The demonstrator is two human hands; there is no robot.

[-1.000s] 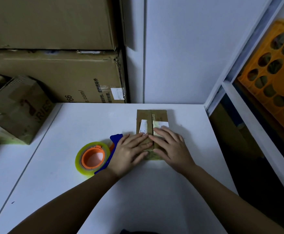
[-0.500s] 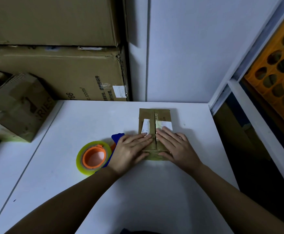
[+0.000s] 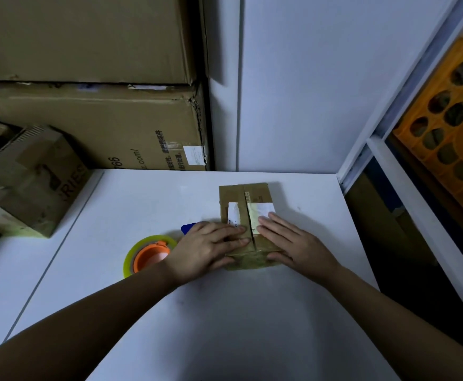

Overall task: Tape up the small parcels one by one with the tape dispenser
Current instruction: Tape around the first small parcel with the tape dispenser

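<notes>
Both hands are down flat on the small parcel, which sits near the far right part of the white table. The left hand lies on the left flap, fingers straight and spread toward the centre seam, thumb along the near edge; nothing is gripped, just a flat press. The right hand mirrors it on the right flap, fingers extended, tips resting on a pale label near the seam, again with no curl around anything. The two flaps meet along a dark line running away from the person, and the fingertips of the two hands sit close on either side of it. The tape dispenser lies on the table just left of the left hand, its orange core and yellowish roll showing, a blue part poking out behind the knuckles. A taped carton rests further left, with big cardboard boxes stacked against the wall behind. An orange crate shows at right.
</notes>
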